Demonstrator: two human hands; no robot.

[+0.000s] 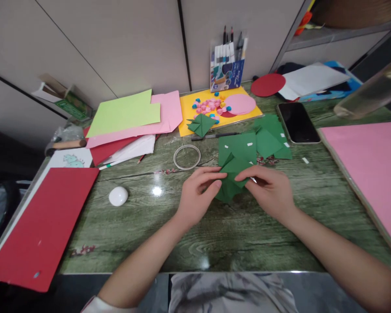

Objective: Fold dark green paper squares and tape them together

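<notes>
Green folded paper pinched by fingers of left hand & right hand, lower part hidden

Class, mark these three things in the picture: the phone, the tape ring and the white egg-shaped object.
phone [298, 122], head view, middle of its dark screen.
tape ring [177, 157], head view, left side of the band.
white egg-shaped object [118, 196], head view, middle of its top.

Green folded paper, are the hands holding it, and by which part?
Yes. Left hand and right hand pinch the green folded paper at its upper left and right edges.
</notes>
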